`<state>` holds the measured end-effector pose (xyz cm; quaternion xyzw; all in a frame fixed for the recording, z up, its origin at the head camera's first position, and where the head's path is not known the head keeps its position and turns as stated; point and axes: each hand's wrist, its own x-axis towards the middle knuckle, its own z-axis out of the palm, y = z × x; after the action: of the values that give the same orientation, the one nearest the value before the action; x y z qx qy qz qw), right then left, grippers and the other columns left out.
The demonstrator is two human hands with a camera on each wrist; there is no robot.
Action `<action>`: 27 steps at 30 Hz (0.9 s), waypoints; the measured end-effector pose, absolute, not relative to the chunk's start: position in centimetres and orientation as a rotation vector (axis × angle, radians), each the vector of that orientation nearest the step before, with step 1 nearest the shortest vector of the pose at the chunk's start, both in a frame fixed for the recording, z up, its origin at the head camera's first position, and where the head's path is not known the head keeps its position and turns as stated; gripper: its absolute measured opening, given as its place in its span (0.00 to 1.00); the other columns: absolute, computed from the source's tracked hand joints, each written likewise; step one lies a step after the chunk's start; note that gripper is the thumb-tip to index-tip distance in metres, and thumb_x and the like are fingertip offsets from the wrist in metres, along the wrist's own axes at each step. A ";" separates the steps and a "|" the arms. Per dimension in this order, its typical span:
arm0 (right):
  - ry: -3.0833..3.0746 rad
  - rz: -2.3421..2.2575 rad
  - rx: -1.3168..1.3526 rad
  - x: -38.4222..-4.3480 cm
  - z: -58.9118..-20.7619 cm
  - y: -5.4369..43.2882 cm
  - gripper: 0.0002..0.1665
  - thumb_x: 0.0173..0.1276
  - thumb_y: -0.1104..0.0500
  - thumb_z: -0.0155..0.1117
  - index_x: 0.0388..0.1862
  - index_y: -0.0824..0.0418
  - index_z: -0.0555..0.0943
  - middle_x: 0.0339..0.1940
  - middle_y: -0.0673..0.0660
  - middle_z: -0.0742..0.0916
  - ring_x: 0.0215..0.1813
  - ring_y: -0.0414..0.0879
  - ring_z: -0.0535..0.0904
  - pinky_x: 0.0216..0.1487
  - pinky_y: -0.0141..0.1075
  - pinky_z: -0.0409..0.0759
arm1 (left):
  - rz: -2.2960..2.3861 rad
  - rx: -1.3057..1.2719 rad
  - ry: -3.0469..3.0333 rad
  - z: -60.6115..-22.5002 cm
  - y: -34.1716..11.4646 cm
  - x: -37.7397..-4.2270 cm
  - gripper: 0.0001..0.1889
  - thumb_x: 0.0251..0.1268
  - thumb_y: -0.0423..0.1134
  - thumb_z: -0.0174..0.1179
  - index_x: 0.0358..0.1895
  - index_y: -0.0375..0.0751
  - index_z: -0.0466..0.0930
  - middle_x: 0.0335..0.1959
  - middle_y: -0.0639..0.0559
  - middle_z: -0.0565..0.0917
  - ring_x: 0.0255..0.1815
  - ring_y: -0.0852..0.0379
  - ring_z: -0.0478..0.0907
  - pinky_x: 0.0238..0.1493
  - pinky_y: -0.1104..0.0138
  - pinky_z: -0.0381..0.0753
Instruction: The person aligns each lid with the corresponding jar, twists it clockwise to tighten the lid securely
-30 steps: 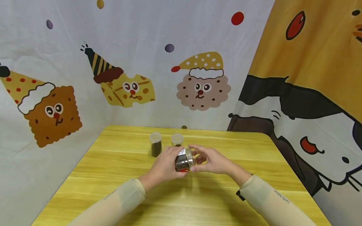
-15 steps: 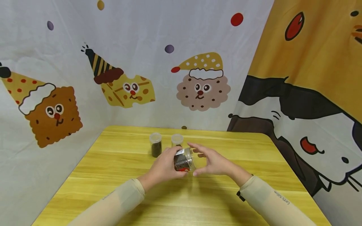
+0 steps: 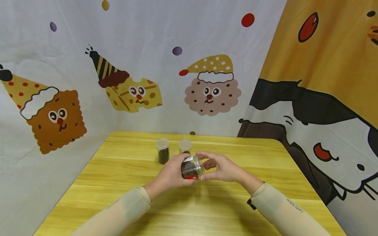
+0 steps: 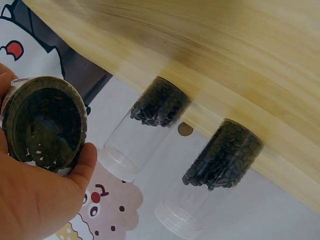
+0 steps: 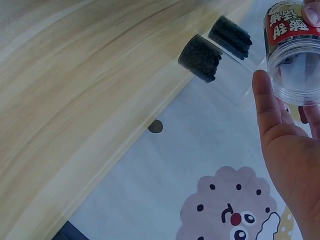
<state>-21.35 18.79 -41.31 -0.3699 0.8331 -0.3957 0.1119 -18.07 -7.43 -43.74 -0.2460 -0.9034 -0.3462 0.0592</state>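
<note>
My left hand (image 3: pixel 171 172) grips a clear jar (image 3: pixel 188 169) of dark contents, tipped on its side above the table. In the left wrist view the jar's round base (image 4: pixel 47 125) faces the camera. A red label (image 5: pixel 287 24) with light characters shows in the right wrist view. The jar's clear, ridged end, which looks like a lid (image 5: pixel 295 70), points to the right. Around that end are the thumb and fingers of my right hand (image 3: pixel 222 168); the thumb touches its rim, and some fingertips are hidden behind it.
Two clear jars with pale lids, a left one (image 3: pixel 163 154) and a right one (image 3: pixel 185 146), stand upright behind my hands, each partly filled with dark grains. They rest on the yellow wooden table (image 3: pixel 118 183). A cartoon-printed cloth (image 3: pixel 141 39) hangs at its back edge.
Half a second ago my right fingers spread away from the jar's end; now they have closed in around it again. My left hand keeps its grip, and the standing jars stay put.
</note>
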 end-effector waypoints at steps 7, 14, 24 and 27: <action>2.450 -1.160 -1.067 -21.3 -41.4 18.8 0.50 0.68 0.47 0.80 0.84 0.47 0.66 0.77 0.57 0.80 0.64 0.54 0.87 0.66 0.47 0.86 | -1.018 -0.747 -2.718 -43.9 -7.4 -18.0 0.49 0.48 0.52 0.86 0.75 0.42 0.72 0.60 0.46 0.83 0.56 0.52 0.79 0.55 0.55 0.86; 2.451 -1.168 -1.056 -21.4 -41.6 18.8 0.49 0.69 0.48 0.79 0.84 0.48 0.67 0.74 0.58 0.82 0.61 0.52 0.89 0.63 0.44 0.88 | -0.978 -0.764 -2.711 -44.0 -7.4 -18.1 0.49 0.48 0.52 0.86 0.74 0.41 0.72 0.60 0.46 0.83 0.55 0.52 0.79 0.56 0.55 0.86; 2.442 -1.176 -1.000 -21.4 -41.8 18.7 0.48 0.71 0.47 0.77 0.85 0.49 0.65 0.70 0.62 0.84 0.57 0.50 0.90 0.57 0.36 0.88 | -0.904 -0.808 -2.658 -44.2 -7.4 -18.3 0.48 0.46 0.50 0.88 0.71 0.39 0.73 0.60 0.48 0.84 0.56 0.53 0.80 0.57 0.56 0.87; 2.442 -1.177 -0.997 -21.4 -41.7 18.6 0.48 0.71 0.47 0.77 0.85 0.49 0.65 0.70 0.61 0.84 0.57 0.49 0.90 0.57 0.36 0.88 | -0.905 -0.805 -2.658 -44.3 -7.4 -18.3 0.48 0.46 0.50 0.88 0.71 0.39 0.73 0.60 0.48 0.84 0.55 0.53 0.80 0.57 0.55 0.86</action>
<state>-21.36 18.65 -41.75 -0.3423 0.8387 -0.4042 0.1265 -18.26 -7.43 -44.25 -0.2738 -0.9045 -0.3080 0.1100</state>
